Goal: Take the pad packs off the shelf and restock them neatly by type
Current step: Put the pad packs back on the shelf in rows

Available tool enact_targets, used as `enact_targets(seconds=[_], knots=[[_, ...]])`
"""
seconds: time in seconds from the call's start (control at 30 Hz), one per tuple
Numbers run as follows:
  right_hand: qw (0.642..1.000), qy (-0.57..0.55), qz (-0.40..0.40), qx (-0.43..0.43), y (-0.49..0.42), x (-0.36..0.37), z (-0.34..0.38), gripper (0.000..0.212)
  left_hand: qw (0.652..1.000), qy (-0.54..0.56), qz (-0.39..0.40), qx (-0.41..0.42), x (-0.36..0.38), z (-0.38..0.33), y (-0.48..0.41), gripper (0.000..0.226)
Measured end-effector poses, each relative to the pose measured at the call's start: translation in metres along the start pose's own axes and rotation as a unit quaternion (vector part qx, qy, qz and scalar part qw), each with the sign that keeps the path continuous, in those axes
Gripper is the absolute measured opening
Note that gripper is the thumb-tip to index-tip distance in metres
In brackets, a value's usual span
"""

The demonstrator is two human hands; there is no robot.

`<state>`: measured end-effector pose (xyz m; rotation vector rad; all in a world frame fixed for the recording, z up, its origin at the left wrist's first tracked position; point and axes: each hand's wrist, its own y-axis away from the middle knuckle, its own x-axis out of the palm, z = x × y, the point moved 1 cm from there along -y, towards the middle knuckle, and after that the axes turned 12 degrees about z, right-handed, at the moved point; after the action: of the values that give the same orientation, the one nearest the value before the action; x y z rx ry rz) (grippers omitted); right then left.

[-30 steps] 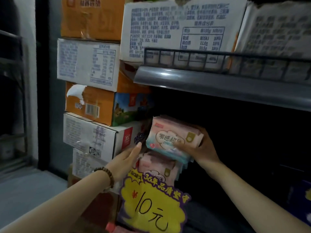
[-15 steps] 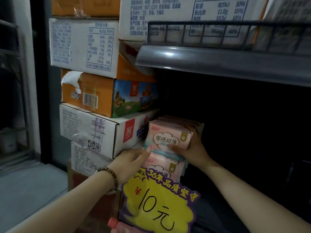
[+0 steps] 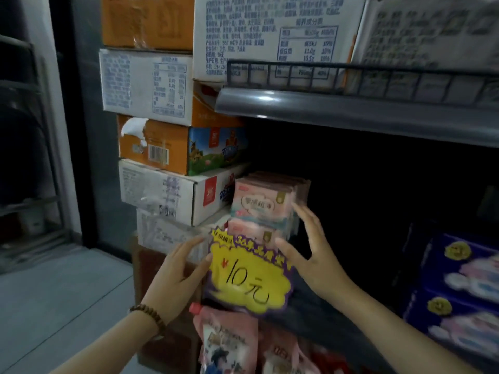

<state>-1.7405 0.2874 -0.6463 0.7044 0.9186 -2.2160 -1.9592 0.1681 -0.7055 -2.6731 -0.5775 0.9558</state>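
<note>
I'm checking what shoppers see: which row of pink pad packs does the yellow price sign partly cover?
The lower row: the yellow price sign overlaps its front, while the upper row above it shows whole.

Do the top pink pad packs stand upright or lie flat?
Upright: the top pink pad packs stand on edge in a row, fronts facing out.

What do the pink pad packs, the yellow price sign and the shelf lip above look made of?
Pink pad packs: probably thin plastic film, given the soft sheen and printed wrap; blur hides detail. Yellow price sign: card or paper, flat, with a cut wavy edge and handwritten price. Shelf lip: smooth grey with bright highlights, plastic or painted metal; cannot tell which.
</note>
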Motion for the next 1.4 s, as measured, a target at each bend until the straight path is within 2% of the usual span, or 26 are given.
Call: enact_targets(seconds=[0.17, 0.37, 0.43, 0.57, 0.67, 0.73, 0.8, 0.83, 0.87, 0.9, 0.97, 1.13, 1.3, 1.4], knots=[[0.997, -0.015, 0.079, 0.008, 0.085, 0.06, 0.008, 0.067, 0.992, 0.002, 0.029, -0.119, 0.028, 0.047, 0.09, 0.057], [0.97, -0.065, 0.184, 0.148, 0.176, 0.153, -0.04, 0.062, 0.945, 0.048, 0.124, -0.299, 0.083, 0.102, 0.183, 0.05], [0.962, -0.07, 0.182, 0.191, 0.205, 0.18, -0.059, 0.063, 0.921, 0.054, 0.148, -0.356, 0.1, 0.12, 0.207, 0.052], [0.933, -0.118, 0.122, 0.318, 0.252, 0.222, -0.085, 0.066, 0.887, 0.08, 0.177, -0.42, 0.125, 0.14, 0.239, 0.056], [0.87, -0.215, 0.075, 0.438, 0.26, 0.234, -0.092, 0.075, 0.867, 0.109, 0.198, -0.444, 0.14, 0.152, 0.249, 0.055], [0.818, -0.268, 0.05, 0.507, 0.264, 0.246, -0.108, 0.089, 0.854, 0.142, 0.208, -0.455, 0.151, 0.156, 0.247, 0.049], [0.767, -0.299, 0.068, 0.564, 0.271, 0.262, -0.127, 0.102, 0.839, 0.157, 0.225, -0.471, 0.16, 0.158, 0.244, 0.047], [0.74, -0.317, 0.098, 0.584, 0.274, 0.27, -0.129, 0.093, 0.831, 0.158, 0.24, -0.476, 0.164, 0.161, 0.244, 0.047], [0.714, -0.338, 0.132, 0.599, 0.275, 0.273, -0.123, 0.074, 0.823, 0.161, 0.256, -0.482, 0.168, 0.163, 0.244, 0.049], [0.687, -0.356, 0.166, 0.611, 0.277, 0.278, -0.119, 0.056, 0.816, 0.165, 0.266, -0.486, 0.171, 0.166, 0.245, 0.052], [0.661, -0.361, 0.219, 0.62, 0.282, 0.289, -0.119, 0.042, 0.798, 0.185, 0.267, -0.507, 0.175, 0.175, 0.248, 0.058], [0.634, -0.389, 0.246, 0.622, 0.287, 0.296, -0.105, 0.048, 0.786, 0.181, 0.277, -0.523, 0.179, 0.182, 0.257, 0.062], [0.649, -0.387, 0.277, 0.594, 0.307, 0.312, -0.11, 0.067, 0.788, 0.218, 0.197, -0.541, 0.181, 0.195, 0.272, 0.069], [0.646, -0.388, 0.324, 0.572, 0.327, 0.326, -0.108, 0.049, 0.781, 0.19, 0.191, -0.564, 0.184, 0.208, 0.288, 0.066]])
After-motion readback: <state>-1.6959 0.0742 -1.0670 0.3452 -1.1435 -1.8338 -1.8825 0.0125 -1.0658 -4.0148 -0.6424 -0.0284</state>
